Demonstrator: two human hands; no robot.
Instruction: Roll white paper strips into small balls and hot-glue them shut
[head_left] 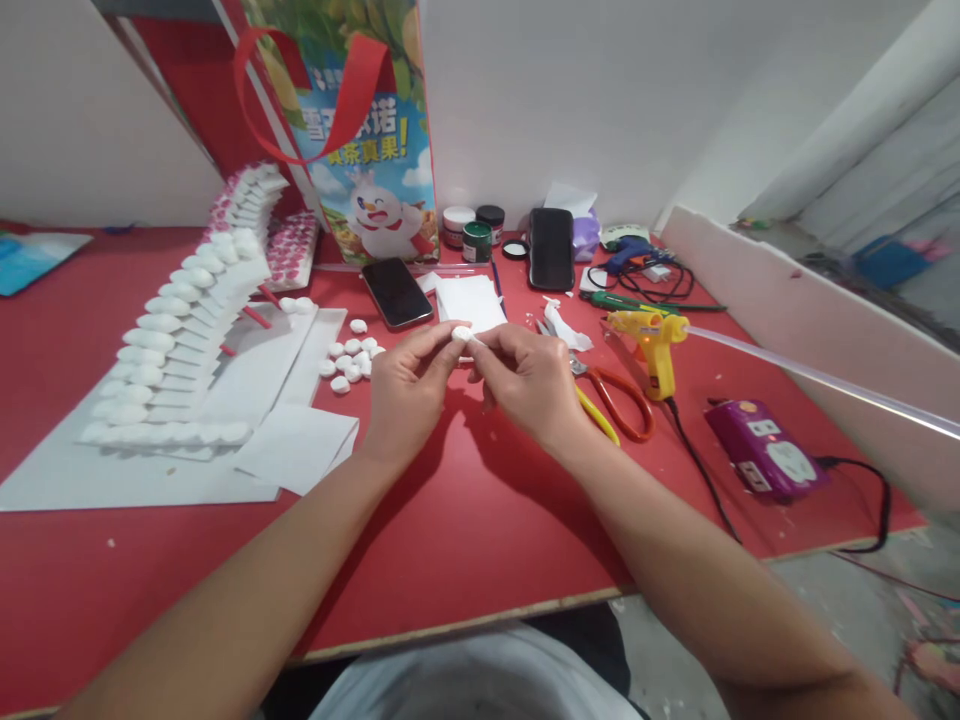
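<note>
One white piece sits pinched between our left hand and right hand, apparently for steadiness; loose pieces lie just beside the left, a glue gun right of the right, seemingly within easy reach.

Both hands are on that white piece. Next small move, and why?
Probably let the right hand release the white piece and move toward the yellow glue gun: the left hand also pinches the piece, and the gun lies to the right with a clear glue stick in its rear.
</note>
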